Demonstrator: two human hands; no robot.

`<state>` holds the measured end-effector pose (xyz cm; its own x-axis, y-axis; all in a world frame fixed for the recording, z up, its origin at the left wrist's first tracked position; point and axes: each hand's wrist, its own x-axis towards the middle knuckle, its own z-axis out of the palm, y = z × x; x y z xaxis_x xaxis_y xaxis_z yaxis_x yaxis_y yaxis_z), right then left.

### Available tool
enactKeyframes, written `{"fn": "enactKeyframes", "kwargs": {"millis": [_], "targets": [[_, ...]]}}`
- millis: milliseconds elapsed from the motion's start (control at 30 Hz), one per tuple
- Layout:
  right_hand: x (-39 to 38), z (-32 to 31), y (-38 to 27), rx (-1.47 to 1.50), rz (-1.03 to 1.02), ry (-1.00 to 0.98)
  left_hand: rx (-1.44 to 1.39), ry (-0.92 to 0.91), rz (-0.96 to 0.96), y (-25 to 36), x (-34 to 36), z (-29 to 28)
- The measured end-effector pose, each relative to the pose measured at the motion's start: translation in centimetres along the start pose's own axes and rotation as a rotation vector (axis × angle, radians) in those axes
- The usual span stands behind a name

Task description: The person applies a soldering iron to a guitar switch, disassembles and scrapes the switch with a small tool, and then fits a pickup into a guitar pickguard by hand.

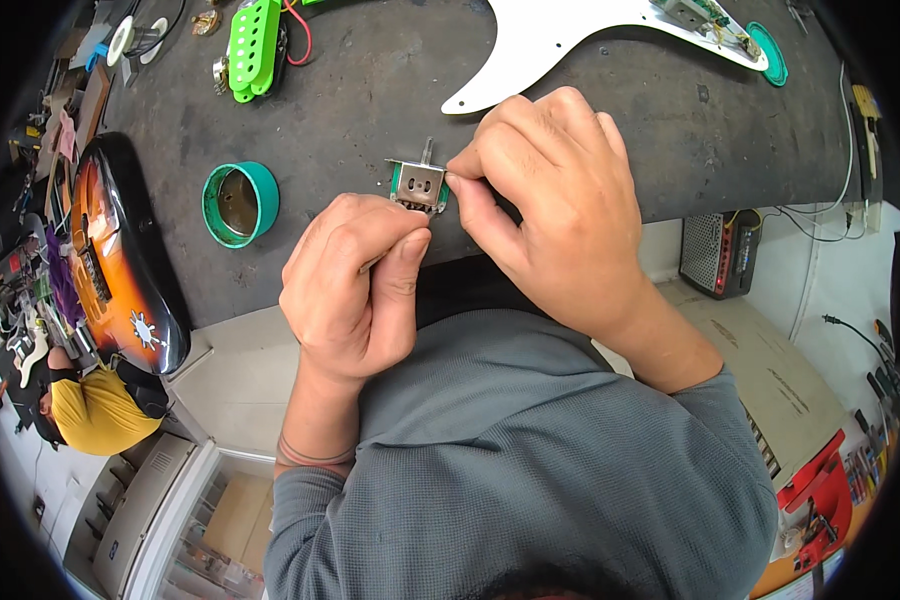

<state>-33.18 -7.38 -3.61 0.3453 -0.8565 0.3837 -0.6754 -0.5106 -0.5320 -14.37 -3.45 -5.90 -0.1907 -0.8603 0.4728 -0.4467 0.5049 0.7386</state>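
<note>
A small pickup selector switch with a metal frame, green board and upright lever is between my hands near the bench's front edge. My right hand pinches its right edge between thumb and forefinger. My left hand is closed, with thumb and forefinger together at the switch's near edge. The left fingers hide whatever may be between them. Left of the hands stands a round green tub with brown material inside. A white guitar pickguard lies beyond my right hand, with electronic parts at its far right end.
Bright green pickups with a red wire lie at the far left, near a solder spool. A sunburst guitar body stands at the bench's left end. A small amplifier is at right. Another person in a yellow shirt is at lower left.
</note>
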Motion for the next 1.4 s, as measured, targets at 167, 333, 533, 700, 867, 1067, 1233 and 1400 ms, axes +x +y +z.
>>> {"fn": "enactKeyframes", "kwargs": {"millis": [167,333,533,700,867,1067,1233,1400], "targets": [[-0.11,0.07,0.16,-0.087,-0.079,-0.008,0.005,0.008,0.006,-0.18,-0.07,0.18],[-0.04,-0.04,0.11,-0.110,-0.079,-0.036,0.042,0.008,0.077,-0.19,0.01,0.30],[-0.17,0.14,0.17,-0.074,-0.063,0.001,0.005,-0.002,0.072,-0.30,0.02,0.08],[-0.13,0.07,0.13,-0.039,-0.044,0.004,0.028,0.007,0.054,-0.11,0.06,0.27],[0.09,-0.08,-0.03,0.014,-0.005,0.000,0.051,-0.016,0.097,-0.06,0.25,0.14],[0.02,0.05,0.01,-0.008,-0.013,-0.003,-0.036,0.026,-0.021,0.15,-0.28,-0.61],[0.24,-0.01,-0.33,-0.022,-0.009,-0.001,-0.026,0.042,-0.013,0.10,-0.27,-0.38],[0.13,0.11,-0.13,-0.031,-0.015,0.002,-0.005,0.028,-0.013,0.10,-0.20,-0.24]]}}
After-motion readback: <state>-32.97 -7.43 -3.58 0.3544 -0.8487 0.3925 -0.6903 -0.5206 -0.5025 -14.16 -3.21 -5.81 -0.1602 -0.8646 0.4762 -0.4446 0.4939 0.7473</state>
